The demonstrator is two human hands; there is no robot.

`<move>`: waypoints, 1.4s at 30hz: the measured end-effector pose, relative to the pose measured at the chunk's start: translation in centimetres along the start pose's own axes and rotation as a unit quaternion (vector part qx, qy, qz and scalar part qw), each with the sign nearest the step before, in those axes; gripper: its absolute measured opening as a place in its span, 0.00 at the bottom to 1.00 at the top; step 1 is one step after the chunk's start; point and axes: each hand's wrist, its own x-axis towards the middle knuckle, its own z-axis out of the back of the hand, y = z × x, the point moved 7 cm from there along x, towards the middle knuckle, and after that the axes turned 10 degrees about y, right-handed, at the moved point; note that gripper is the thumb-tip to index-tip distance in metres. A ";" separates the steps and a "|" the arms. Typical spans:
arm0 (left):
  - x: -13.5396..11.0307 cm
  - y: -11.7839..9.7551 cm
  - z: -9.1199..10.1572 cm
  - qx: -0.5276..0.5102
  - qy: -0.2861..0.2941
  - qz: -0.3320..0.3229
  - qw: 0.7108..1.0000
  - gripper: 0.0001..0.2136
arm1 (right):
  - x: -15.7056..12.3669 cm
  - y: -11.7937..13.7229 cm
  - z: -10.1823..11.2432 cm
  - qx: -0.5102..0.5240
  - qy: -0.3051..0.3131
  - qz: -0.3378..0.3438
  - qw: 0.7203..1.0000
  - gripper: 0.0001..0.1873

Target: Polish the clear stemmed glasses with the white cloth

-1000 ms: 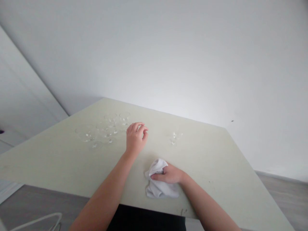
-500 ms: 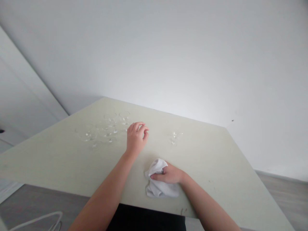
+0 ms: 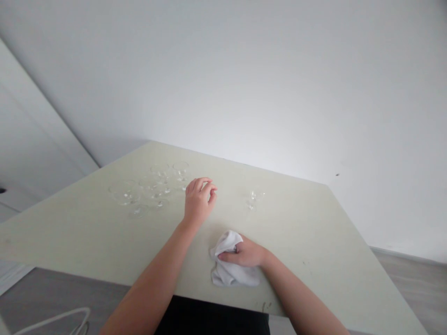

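Head view: at lower centre, the right hand [image 3: 248, 253] clenches a cloth [image 3: 230, 273] lying on the table [image 3: 87, 232]. The cloth looks soft and light, easy to bunch anywhere. The left hand [image 3: 199, 202], loosely curled and empty, rests at mid-frame beside the glasses [image 3: 153, 188]. These are probably fragile and slippery, best gripped gently round the bowl. A lone glass [image 3: 253, 200] stands apart, right of centre.

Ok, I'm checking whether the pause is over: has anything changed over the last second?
Barely. The left hand drifted a touch to the right, fingers curled, nothing visibly in it. The right hand keeps its grip on the white cloth on the table. The cluster of glasses and the lone glass stayed put.
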 end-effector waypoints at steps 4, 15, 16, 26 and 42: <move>0.0 -0.1 0.0 0.006 -0.002 -0.005 1.000 0.06 | 0.0 -0.1 0.0 -0.007 -0.003 -0.008 1.000 0.10; 0.1 -0.1 -0.1 0.006 0.002 -0.005 1.000 0.06 | 0.1 -0.3 0.0 -0.012 -0.006 -0.015 1.000 0.10; 0.1 -0.1 -0.1 0.005 0.004 -0.005 1.000 0.06 | 0.1 -0.3 0.0 -0.012 -0.005 -0.016 1.000 0.10; 0.0 0.0 -0.2 0.002 0.008 -0.004 1.000 0.06 | 0.1 0.0 0.0 -0.013 -0.007 0.005 1.000 0.10; 0.0 0.1 -0.5 0.004 0.010 -0.006 1.000 0.06 | 0.1 0.0 0.1 -0.018 -0.006 -0.014 1.000 0.08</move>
